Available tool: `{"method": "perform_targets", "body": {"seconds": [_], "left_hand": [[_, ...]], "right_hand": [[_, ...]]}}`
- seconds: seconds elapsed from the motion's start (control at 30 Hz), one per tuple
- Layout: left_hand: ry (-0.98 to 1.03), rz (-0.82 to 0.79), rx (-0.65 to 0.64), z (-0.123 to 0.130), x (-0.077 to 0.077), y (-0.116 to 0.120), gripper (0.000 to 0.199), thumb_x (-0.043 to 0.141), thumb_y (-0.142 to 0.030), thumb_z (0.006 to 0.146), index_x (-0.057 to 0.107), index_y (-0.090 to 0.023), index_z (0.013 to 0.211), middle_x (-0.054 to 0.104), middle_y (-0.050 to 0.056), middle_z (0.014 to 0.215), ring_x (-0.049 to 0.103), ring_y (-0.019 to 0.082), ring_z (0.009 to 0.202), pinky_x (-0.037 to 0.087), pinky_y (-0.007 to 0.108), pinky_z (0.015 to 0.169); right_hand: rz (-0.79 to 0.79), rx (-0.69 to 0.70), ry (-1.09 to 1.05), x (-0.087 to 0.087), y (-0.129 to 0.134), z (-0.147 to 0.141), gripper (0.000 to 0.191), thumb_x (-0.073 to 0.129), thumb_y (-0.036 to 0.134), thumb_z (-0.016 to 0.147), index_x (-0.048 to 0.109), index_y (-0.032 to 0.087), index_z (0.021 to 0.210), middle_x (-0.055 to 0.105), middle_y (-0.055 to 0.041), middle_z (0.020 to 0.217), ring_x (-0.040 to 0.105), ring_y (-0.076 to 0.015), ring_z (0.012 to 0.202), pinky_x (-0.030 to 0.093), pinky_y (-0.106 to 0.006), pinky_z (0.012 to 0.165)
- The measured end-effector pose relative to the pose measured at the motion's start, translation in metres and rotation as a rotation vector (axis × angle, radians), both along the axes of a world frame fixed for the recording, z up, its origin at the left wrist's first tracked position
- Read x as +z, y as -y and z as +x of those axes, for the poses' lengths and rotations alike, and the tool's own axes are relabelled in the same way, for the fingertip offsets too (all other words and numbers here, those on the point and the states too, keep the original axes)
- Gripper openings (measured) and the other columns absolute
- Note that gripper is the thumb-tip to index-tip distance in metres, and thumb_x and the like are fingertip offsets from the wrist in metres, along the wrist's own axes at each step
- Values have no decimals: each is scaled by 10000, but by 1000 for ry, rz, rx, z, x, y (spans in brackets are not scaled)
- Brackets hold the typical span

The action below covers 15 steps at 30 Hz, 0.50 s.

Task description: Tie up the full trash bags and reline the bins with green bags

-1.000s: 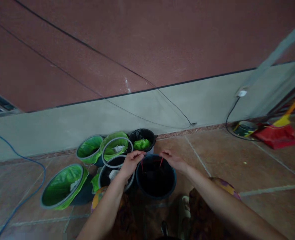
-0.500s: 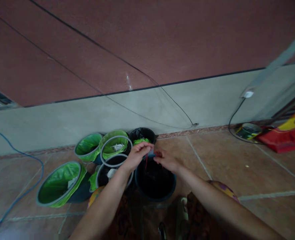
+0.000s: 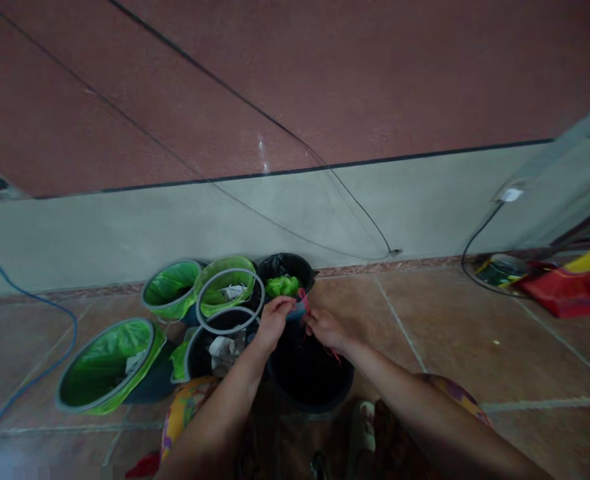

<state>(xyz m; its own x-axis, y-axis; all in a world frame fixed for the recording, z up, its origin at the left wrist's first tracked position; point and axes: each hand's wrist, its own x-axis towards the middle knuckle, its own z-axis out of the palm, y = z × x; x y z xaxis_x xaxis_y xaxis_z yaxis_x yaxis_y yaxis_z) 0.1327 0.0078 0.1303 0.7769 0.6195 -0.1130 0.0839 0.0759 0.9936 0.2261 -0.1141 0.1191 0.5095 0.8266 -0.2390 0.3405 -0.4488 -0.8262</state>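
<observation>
Both of my hands are above a dark bin (image 3: 311,383) that stands between my feet. My right hand (image 3: 325,329) pinches a pinkish-red string (image 3: 303,299), whose loop sticks up above the fingers while thin ends hang below them over the bin's opening. Just left of it, at the bin's far rim, my left hand (image 3: 275,321) has its fingertips pressed together; whatever they hold is too small to make out. Beside my left forearm is another bin with crumpled pale waste (image 3: 223,353) in it, and a loose grey ring (image 3: 231,271) leans across its top.
Green-lined bins (image 3: 105,363) stand to the left and along the wall. A black-lined bin (image 3: 285,277) holds a bright green bag. At right are a red dustpan (image 3: 569,288), a tin (image 3: 502,270) and a black cable (image 3: 469,247). A blue hose (image 3: 49,303) crosses the floor at left.
The red string hung below my left hand before; now it is at my right fingers, with its loop upward. My left hand has dropped slightly and the view has shifted a little.
</observation>
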Motion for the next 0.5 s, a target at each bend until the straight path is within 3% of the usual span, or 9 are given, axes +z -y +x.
{"method": "perform_targets", "body": {"seconds": [0.07,0.17,0.23,0.33,0.43,0.5], "left_hand": [[-91,84,-27,-2,-14,-4,212,572,-137,679,687,-164,855,696,27,852,616,149,774,467,293,798],[-117,166,-316,-5,-30,4,348,574,-71,617,671,-171,935,675,-9,838,556,109,661,442,247,687],[-115,160,-431,-5,-40,14,274,583,-102,652,659,-172,906,645,-25,777,512,92,600,413,230,621],[-187,109,-406,-4,-56,29,120,550,-214,765,642,-170,827,609,-21,694,485,89,534,380,230,550],[-272,72,-284,-2,-69,34,190,476,-272,830,616,-171,750,584,-12,639,488,93,491,362,236,505],[-284,36,-197,-1,-72,32,195,467,-270,833,602,-174,730,567,-19,615,493,91,478,363,233,498]], "right_hand": [[33,-38,-71,2,2,4,313,378,238,925,585,169,700,570,15,591,524,-105,585,373,-213,599],[77,-77,-189,3,3,7,312,396,277,914,564,168,675,539,26,580,476,-89,544,351,-204,564],[81,-94,-278,2,2,7,297,398,314,911,569,168,716,525,34,582,445,-81,515,340,-199,537],[59,-128,-288,3,1,13,297,371,355,917,586,173,824,538,28,602,459,-90,519,351,-202,527],[27,-137,6,8,8,29,284,494,406,869,617,163,949,643,-33,772,563,-130,682,414,-234,623],[-54,-68,169,10,21,39,366,597,462,806,634,159,1008,676,-69,887,601,-167,789,440,-264,692]]}}
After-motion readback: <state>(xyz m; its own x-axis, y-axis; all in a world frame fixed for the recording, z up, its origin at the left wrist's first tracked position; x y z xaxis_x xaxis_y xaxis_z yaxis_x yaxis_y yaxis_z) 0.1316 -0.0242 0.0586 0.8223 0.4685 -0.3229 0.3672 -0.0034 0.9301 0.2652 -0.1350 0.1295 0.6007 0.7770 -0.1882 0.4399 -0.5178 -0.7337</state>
